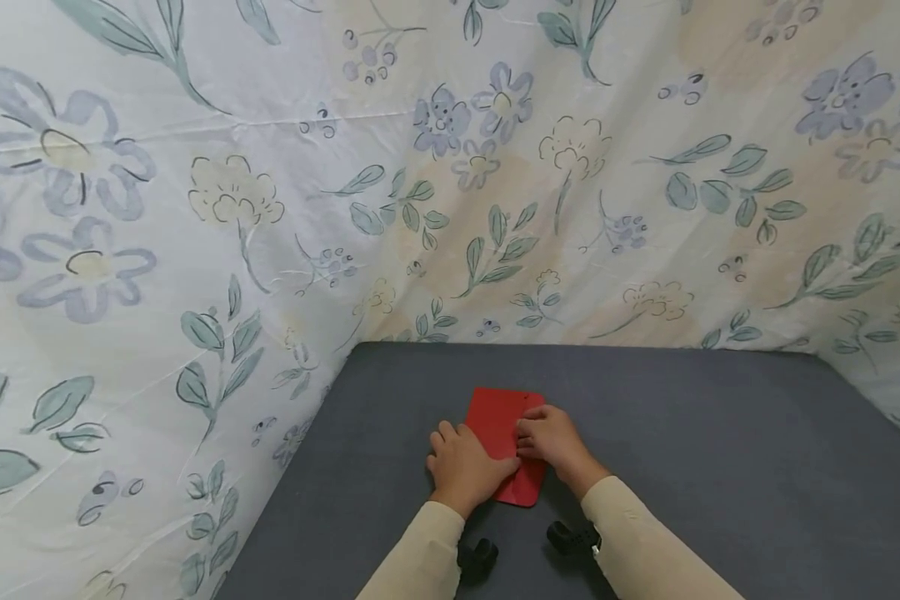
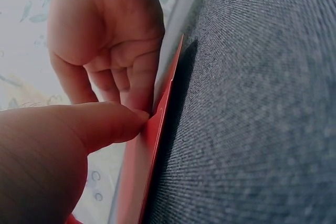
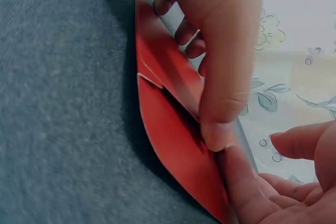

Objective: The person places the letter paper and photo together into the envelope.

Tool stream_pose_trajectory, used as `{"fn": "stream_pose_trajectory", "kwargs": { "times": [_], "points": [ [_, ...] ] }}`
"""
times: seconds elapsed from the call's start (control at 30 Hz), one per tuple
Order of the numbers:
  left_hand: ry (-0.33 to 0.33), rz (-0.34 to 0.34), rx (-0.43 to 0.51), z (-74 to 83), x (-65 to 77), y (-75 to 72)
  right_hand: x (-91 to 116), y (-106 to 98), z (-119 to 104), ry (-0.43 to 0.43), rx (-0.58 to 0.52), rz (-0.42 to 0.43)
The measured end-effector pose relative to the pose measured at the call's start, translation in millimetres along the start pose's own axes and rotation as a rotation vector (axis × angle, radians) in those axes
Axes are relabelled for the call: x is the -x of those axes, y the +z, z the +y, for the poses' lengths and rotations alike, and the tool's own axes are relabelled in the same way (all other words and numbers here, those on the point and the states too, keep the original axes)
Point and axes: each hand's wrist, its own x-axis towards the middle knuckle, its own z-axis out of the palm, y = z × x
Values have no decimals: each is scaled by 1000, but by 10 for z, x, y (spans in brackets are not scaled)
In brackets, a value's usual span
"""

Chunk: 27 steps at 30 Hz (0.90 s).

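Observation:
A red paper envelope [image 1: 491, 417] lies on the dark table between my hands, an edge slightly raised in the left wrist view. My left hand [image 1: 465, 468] holds it, thumb [image 2: 118, 124] pressed by the slit and fingers over the far side. In the right wrist view, the envelope's lower panel [image 3: 170, 135] stands a little apart from the upper one. My right hand [image 1: 558, 440] reaches over from the right. Its fingers [image 3: 241, 182] touch the envelope at that gap, their tips hidden, while its thumb [image 3: 296, 142] stays off the paper.
Dark grey fabric covers the table [image 1: 682, 450]. A floral curtain [image 1: 570, 208] hangs behind and along the left side. Black wrist mounts [image 1: 478, 558] sit below both light sleeves [image 1: 420, 554].

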Motion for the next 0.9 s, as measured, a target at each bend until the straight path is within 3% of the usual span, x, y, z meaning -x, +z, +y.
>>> {"fn": "stream_pose_trajectory", "kwargs": {
  "times": [0.33, 0.53, 0.67, 0.9],
  "points": [
    [17, -1, 1, 4, 3, 0, 20, -51, 28, -12, -3, -19],
    [26, -16, -8, 40, 23, 38, 126, -215, 65, -36, -14, -20],
    [31, 0, -21, 43, 14, 45, 180, -380, 105, -121, 29, -26],
    [41, 13, -22, -3, -109, 89, 226, -701, 145, -330, 244, 41]
  ]
}}
